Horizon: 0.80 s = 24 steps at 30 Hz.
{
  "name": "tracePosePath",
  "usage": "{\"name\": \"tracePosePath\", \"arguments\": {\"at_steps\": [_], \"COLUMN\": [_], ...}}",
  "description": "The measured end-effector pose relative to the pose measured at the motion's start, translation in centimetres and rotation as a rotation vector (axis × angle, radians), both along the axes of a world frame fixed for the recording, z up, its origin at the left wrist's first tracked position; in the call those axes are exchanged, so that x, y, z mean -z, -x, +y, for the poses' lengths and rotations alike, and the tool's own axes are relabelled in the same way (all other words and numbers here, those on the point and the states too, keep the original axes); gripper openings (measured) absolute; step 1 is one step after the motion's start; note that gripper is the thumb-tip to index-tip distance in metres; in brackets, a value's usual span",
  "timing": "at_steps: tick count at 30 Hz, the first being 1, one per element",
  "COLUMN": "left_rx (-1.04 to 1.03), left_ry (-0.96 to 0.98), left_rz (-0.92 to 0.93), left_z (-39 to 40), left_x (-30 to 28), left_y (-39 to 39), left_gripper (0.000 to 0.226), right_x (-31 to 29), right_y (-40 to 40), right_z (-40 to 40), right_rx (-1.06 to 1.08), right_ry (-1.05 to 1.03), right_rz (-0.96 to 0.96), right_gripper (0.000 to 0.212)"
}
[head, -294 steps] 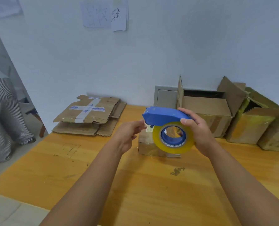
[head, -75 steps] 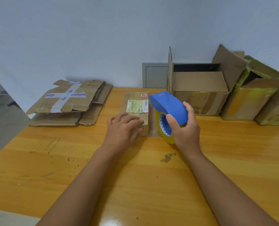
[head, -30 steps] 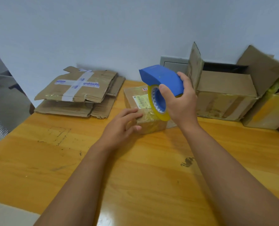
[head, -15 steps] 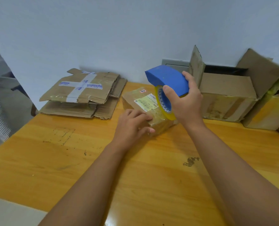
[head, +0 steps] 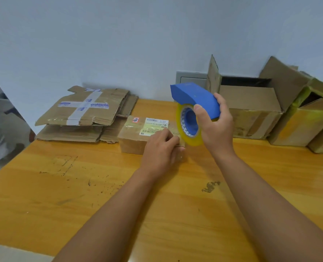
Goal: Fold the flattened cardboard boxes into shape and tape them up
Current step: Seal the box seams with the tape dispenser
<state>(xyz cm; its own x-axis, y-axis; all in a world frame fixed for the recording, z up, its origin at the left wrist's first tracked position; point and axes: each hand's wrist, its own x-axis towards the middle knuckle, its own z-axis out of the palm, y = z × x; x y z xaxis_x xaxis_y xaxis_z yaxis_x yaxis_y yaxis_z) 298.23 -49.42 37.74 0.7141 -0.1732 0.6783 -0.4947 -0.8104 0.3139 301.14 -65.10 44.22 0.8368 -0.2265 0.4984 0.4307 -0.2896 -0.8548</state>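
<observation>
The small box [head: 138, 137] has swung back square to the worktop's [head: 81, 195] far edge since half a second ago, and the tape dispenser [head: 193, 110] has lifted slightly. The left hand [head: 161, 148] pinches at the box's near right corner; the right hand [head: 216, 127] grips the dispenser above it. I judge this box nearly sealed. 3 boxes [head: 251, 108] stand open along the far right edge, and flattened cardboard [head: 81, 114] waits far left.

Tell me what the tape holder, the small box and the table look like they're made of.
Tape holder: probably plastic, a smooth, matte, even blue shell. Small box: brown cardboard under glossy clear tape, with a paper label. Table: looks like varnished wood, with visible grain, shine and scuffs, though it could be laminate.
</observation>
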Motion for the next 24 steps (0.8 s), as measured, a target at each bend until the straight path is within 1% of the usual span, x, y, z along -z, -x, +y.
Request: {"name": "tracePosePath", "arguments": {"at_steps": [3, 5, 7, 10, 12, 14, 16, 17, 18, 21, 24], "left_rx": [-0.028, -0.065, -0.089, -0.077, -0.046, -0.024, -0.057, -0.091, -0.132, -0.233, -0.213], "left_ry": [-0.034, -0.090, -0.118, -0.140, -0.173, -0.157, -0.131, -0.143, -0.167, -0.193, -0.207], "left_rz": [0.038, 0.067, 0.053, 0.004, 0.012, 0.061, 0.131, 0.173, 0.209, 0.253, 0.258], "left_z": [0.0, 0.0, -0.2, -0.4, -0.1, 0.2, -0.1, -0.4, -0.8, -1.7, -1.8], "left_x": [0.2, 0.6, 0.6, 0.5, 0.5, 0.3, -0.3, -0.5, -0.8, -1.0, -1.5], "left_y": [0.2, 0.3, 0.0, -0.3, -0.2, 0.2, 0.6, 0.7, 0.7, 0.3, 0.0], "left_gripper": [0.028, 0.036, 0.041, 0.032, 0.027, 0.025, 0.036, 0.042, 0.043, 0.040, 0.026], "right_x": [-0.1, 0.4, 1.2, 3.0, 4.1, 4.8, 5.1, 5.2, 5.2, 5.7, 6.0], "right_y": [0.3, 1.1, 2.2, 3.5, 4.2, 4.5, 4.4, 4.3, 4.3, 4.2, 4.3], "right_z": [-0.3, -1.0, -2.1, -4.1, -5.1, -5.7, -6.1, -6.2, -6.2, -6.3, -6.8], "right_rx": [-0.013, 0.009, 0.043, 0.074, 0.092, 0.104, 0.112, 0.117, 0.121, 0.119, 0.116], "right_ry": [-0.002, -0.005, -0.001, -0.005, -0.002, 0.000, 0.003, 0.005, 0.007, 0.007, -0.010], "right_rz": [-0.003, -0.030, -0.054, -0.033, -0.006, 0.020, 0.035, 0.035, 0.031, 0.025, 0.035], "right_gripper": [0.075, 0.075, 0.077, 0.080, 0.084, 0.087, 0.087, 0.087, 0.086, 0.086, 0.087]}}
